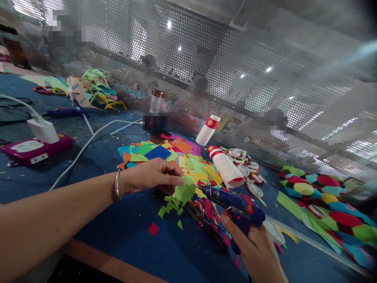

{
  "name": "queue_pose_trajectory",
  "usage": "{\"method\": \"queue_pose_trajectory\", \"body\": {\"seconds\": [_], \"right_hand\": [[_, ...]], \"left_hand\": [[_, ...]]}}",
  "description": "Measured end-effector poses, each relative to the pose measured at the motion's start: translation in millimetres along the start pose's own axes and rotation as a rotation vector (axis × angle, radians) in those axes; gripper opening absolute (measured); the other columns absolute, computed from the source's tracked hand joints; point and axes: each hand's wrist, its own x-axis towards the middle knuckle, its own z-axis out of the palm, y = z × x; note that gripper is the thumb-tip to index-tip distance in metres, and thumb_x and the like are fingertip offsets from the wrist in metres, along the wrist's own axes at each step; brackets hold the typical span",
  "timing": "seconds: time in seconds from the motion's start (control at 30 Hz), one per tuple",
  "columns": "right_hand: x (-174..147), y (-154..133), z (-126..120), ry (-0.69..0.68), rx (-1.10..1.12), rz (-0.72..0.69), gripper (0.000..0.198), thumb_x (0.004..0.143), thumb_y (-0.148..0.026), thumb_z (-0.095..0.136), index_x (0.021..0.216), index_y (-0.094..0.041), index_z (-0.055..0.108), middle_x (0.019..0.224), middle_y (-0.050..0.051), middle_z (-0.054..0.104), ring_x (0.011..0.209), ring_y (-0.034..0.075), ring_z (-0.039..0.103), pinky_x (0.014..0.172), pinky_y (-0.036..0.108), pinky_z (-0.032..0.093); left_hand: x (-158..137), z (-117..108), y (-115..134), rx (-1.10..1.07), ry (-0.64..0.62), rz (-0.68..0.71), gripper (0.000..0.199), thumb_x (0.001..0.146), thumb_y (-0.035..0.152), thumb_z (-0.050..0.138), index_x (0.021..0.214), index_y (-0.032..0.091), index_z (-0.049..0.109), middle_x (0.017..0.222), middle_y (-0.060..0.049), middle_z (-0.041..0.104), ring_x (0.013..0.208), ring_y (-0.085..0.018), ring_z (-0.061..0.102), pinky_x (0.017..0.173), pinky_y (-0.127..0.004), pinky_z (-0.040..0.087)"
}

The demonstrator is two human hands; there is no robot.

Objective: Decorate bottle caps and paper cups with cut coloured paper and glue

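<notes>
Between thumb and fingers, my left hand (pixel 153 177) pinches a rounded piece of light green paper (pixel 185 191). My right hand (pixel 255 247) is wrapped round the handle of a blue glue gun (pixel 240 206), a small red light showing on its side. The gun's metal nozzle points left and meets the right edge of the green paper, or sits just in front of it; I cannot tell which. Beneath both hands lie small green paper scraps (pixel 171 205) and red paper scraps (pixel 210 212). Dark scissors (pixel 210 230) lie among the scraps, partly hidden.
Coloured paper sheets (pixel 157 152) are heaped behind my left hand. Stacked paper cups (pixel 226 169) lie beyond the glue gun, with another stack (pixel 207 130) behind. A magenta power strip (pixel 38 147) with a white cable is at left. Patchwork coloured pieces (pixel 338 212) lie at right.
</notes>
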Motion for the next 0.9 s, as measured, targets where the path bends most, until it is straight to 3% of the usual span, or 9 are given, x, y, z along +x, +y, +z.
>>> {"method": "queue_pose_trajectory", "body": {"seconds": [0.17,0.3,0.43,0.6,0.77,0.9], "right_hand": [[10.9,-29.9,3.9,-0.051,-0.001,0.02,0.036,0.094,-0.04,0.056,0.074,-0.021,0.081,0.069,0.008,0.077,0.061,0.024,0.072,0.062,0.032,0.059],[16.5,-43.8,6.2,-0.019,-0.013,0.046,0.037,0.093,-0.038,0.057,0.07,-0.02,0.079,0.065,0.007,0.076,0.06,0.023,0.072,0.063,0.03,0.059],[17.6,-42.7,5.5,-0.028,0.004,0.052,0.037,0.093,-0.038,0.057,0.066,-0.02,0.075,0.068,0.008,0.077,0.062,0.024,0.073,0.064,0.03,0.058],[14.5,-41.5,5.7,-0.069,-0.019,0.069,0.04,0.094,-0.039,0.056,0.062,-0.022,0.073,0.053,0.005,0.068,0.052,0.022,0.066,0.057,0.03,0.054],[9.9,-42.1,9.7,-0.085,0.006,0.128,0.038,0.096,-0.042,0.053,0.07,-0.022,0.073,0.065,0.007,0.073,0.065,0.026,0.069,0.07,0.033,0.055],[10.5,-37.2,9.8,-0.087,-0.013,0.206,0.046,0.091,-0.045,0.06,0.051,-0.024,0.054,0.046,0.0,0.056,0.046,0.019,0.055,0.05,0.029,0.044]], "left_hand": [[-0.4,0.4,1.1,0.01,0.0,0.006,0.034,0.077,0.047,0.08,0.095,0.019,0.071,0.08,0.002,0.064,0.068,-0.011,0.062,0.071,-0.027,0.048],[-0.1,-0.4,1.0,0.006,0.001,0.005,0.032,0.079,0.045,0.079,0.093,0.018,0.071,0.08,0.002,0.063,0.068,-0.011,0.062,0.069,-0.027,0.048],[0.2,-1.1,-0.3,0.016,0.001,0.008,0.034,0.078,0.046,0.08,0.095,0.018,0.071,0.08,0.002,0.064,0.068,-0.011,0.062,0.071,-0.028,0.049],[0.0,-1.1,-0.6,0.039,-0.004,0.005,0.035,0.078,0.048,0.079,0.096,0.019,0.072,0.081,0.0,0.066,0.07,-0.012,0.062,0.071,-0.027,0.049],[-0.7,-0.3,0.8,0.058,0.015,-0.012,0.037,0.077,0.049,0.08,0.094,0.019,0.071,0.079,0.0,0.066,0.069,-0.013,0.063,0.071,-0.028,0.048],[-1.9,0.5,3.1,0.005,0.02,0.009,0.036,0.078,0.048,0.079,0.095,0.017,0.071,0.079,0.0,0.064,0.068,-0.012,0.06,0.071,-0.028,0.048]]}}
